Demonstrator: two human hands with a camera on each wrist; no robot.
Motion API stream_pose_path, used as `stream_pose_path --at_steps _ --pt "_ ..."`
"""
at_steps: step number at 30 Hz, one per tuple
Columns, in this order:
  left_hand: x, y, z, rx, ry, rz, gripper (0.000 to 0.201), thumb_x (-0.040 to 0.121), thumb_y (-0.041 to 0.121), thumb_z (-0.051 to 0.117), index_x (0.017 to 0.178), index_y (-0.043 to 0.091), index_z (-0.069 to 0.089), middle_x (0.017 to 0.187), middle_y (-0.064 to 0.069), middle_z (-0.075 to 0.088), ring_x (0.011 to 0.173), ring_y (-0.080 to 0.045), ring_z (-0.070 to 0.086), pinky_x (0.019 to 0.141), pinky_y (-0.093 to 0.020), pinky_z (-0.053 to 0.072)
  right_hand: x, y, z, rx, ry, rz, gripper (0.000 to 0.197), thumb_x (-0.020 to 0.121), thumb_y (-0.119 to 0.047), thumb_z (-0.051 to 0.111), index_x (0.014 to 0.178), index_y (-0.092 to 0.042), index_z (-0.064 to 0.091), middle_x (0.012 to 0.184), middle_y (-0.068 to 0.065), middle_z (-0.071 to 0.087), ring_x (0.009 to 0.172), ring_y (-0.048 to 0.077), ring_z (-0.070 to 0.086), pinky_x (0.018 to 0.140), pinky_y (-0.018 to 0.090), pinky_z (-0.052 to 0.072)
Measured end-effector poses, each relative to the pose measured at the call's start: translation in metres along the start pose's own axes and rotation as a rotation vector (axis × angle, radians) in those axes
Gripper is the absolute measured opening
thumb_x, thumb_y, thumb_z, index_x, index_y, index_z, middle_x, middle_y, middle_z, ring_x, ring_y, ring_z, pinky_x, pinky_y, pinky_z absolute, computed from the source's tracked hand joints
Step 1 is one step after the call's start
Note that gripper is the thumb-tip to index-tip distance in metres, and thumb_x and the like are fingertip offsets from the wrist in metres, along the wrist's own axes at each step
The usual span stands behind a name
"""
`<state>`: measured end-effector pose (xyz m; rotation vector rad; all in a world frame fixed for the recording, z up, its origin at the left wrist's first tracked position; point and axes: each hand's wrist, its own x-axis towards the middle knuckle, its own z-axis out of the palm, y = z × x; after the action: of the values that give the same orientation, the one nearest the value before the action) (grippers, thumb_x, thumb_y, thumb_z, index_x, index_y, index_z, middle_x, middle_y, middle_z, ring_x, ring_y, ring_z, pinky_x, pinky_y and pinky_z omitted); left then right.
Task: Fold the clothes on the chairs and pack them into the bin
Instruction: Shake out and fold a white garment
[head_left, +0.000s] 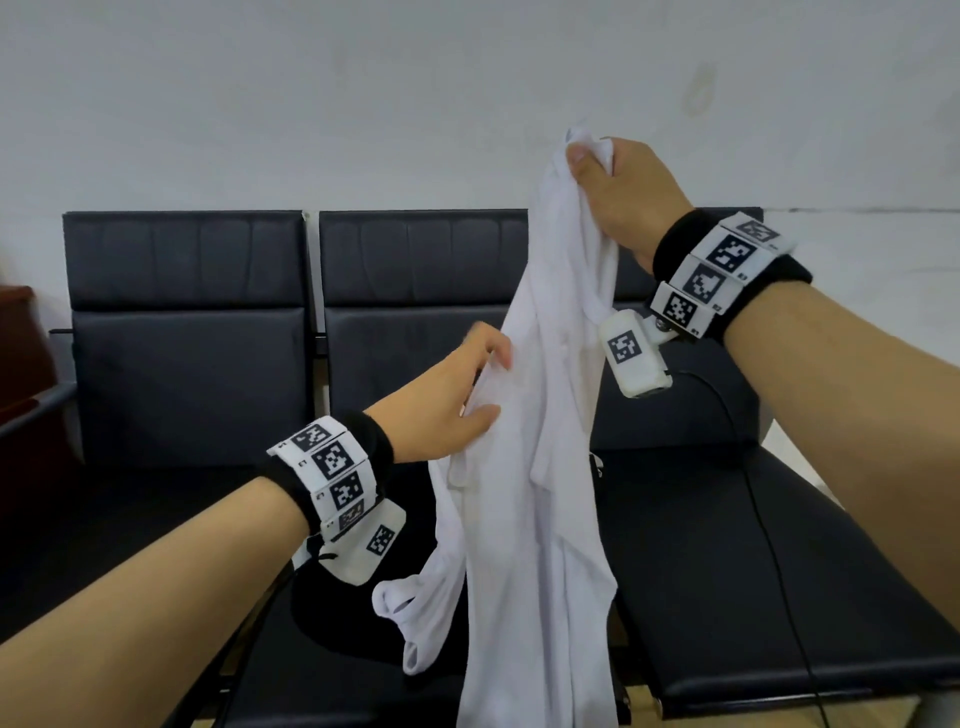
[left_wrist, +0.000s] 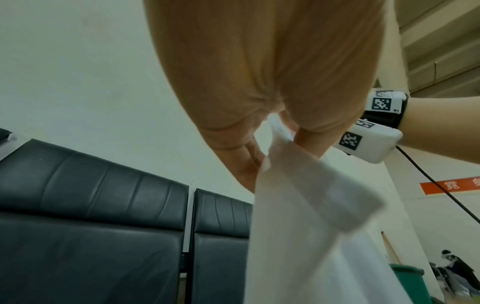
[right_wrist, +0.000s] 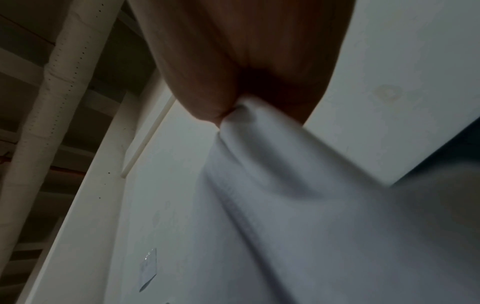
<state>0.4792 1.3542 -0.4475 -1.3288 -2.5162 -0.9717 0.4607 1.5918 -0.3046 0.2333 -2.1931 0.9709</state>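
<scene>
A white sleeveless shirt (head_left: 540, 467) hangs in the air in front of the black chairs (head_left: 187, 332). My right hand (head_left: 608, 171) grips its top end high up, fingers curled round the bunched cloth (right_wrist: 259, 131). Lower and to the left, my left hand (head_left: 483, 384) pinches a fold of the shirt (left_wrist: 291, 164) between thumb and fingers. The shirt's lower end drops past the seat's front edge. One armhole loop (head_left: 415, 597) dangles at the lower left.
A row of black padded chairs runs along a white wall (head_left: 363, 104). A black cable (head_left: 769, 545) trails over the right seat (head_left: 779, 597). A green bin (left_wrist: 407, 281) and a seated person (left_wrist: 457, 267) show at the far right in the left wrist view.
</scene>
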Motion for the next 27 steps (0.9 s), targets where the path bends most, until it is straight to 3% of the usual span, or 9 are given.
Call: stream_pose_path --at_steps 3,6,9,11,14,18,21,24,27 --pt "-0.003 -0.003 0.006 0.105 -0.211 -0.042 0.045 0.091 0.002 0.049 0.112 0.039 0.067 0.113 0.013 0.065 0.084 -0.003 0.060 0.079 -0.024 0.048 0.002 0.001 0.000 0.006 0.020 0.035 0.040 0.109 -0.037 0.043 0.073 -0.020 0.043 0.073 -0.005 0.045 0.066 0.009 0.043 0.062 0.024 0.036" --pt "-0.005 -0.008 0.024 0.179 -0.375 -0.173 0.056 0.089 0.022 0.043 0.129 0.059 0.055 0.129 0.010 0.064 0.103 -0.011 0.067 0.094 -0.033 0.055 0.004 0.000 -0.001 0.032 0.022 0.052 0.042 0.109 -0.038 0.044 0.070 -0.023 0.039 0.070 -0.007 0.041 0.064 0.009 0.041 0.062 0.025 0.034" --pt "-0.002 -0.008 0.044 0.042 -0.374 -0.327 0.042 0.100 0.019 0.041 0.133 0.044 0.050 0.098 -0.011 0.064 0.072 -0.023 0.077 0.061 -0.018 0.054 0.004 -0.002 -0.002 0.021 0.018 0.040 0.042 0.109 -0.037 0.043 0.070 -0.023 0.038 0.070 -0.006 0.040 0.064 0.010 0.040 0.061 0.025 0.033" --pt "0.003 -0.005 0.053 -0.018 -0.347 -0.323 0.026 0.103 0.021 0.045 0.121 0.037 0.054 0.094 -0.021 0.062 0.062 -0.024 0.074 0.055 -0.021 0.054 0.003 -0.002 -0.002 0.003 0.016 0.028 0.041 0.109 -0.036 0.043 0.071 -0.023 0.038 0.071 -0.005 0.040 0.063 0.009 0.039 0.058 0.023 0.032" --pt "0.009 -0.001 0.060 -0.105 -0.332 -0.301 0.009 0.103 0.033 0.057 0.110 0.028 0.061 0.107 -0.004 0.068 0.064 -0.028 0.075 0.056 -0.020 0.055 0.003 0.002 -0.004 -0.008 0.017 0.013 0.035 0.109 -0.035 0.043 0.079 -0.017 0.046 0.078 0.003 0.046 0.071 0.014 0.043 0.063 0.028 0.035" --pt "0.018 -0.003 0.068 0.082 -0.341 -0.411 0.065 0.092 0.064 0.063 0.140 0.021 0.055 0.097 -0.005 0.073 0.068 -0.019 0.075 0.057 -0.019 0.057 0.001 0.009 -0.003 -0.026 0.014 0.020 0.030 0.109 -0.036 0.042 0.090 -0.015 0.053 0.087 0.007 0.050 0.079 0.017 0.048 0.066 0.029 0.036" --pt "0.024 -0.006 0.071 0.194 -0.356 -0.470 0.096 0.082 0.079 0.063 0.155 0.021 0.040 0.114 0.002 0.063 0.084 -0.016 0.075 0.066 -0.025 0.063 -0.001 0.015 0.001 0.013 -0.001 0.060 0.041 0.109 -0.037 0.042 0.094 -0.002 0.058 0.090 0.008 0.052 0.082 0.018 0.050 0.070 0.030 0.038" --pt "0.029 -0.004 0.072 0.225 -0.393 -0.456 0.091 0.079 0.082 0.062 0.147 0.024 0.052 0.118 0.000 0.066 0.084 -0.018 0.076 0.070 -0.027 0.063 -0.002 0.016 0.004 0.079 0.004 0.116 0.052 0.108 -0.039 0.044 0.106 0.011 0.059 0.091 0.008 0.053 0.083 0.018 0.052 0.072 0.031 0.040" --pt "0.031 -0.002 0.075 0.199 -0.436 -0.384 0.064 0.084 0.079 0.060 0.115 0.025 0.073 0.095 -0.005 0.077 0.073 -0.018 0.076 0.061 -0.021 0.056 -0.001 0.017 0.006 0.122 0.006 0.132 0.036 0.108 -0.040 0.046 0.094 -0.009 0.058 0.090 0.007 0.053 0.082 0.017 0.052 0.072 0.030 0.041"
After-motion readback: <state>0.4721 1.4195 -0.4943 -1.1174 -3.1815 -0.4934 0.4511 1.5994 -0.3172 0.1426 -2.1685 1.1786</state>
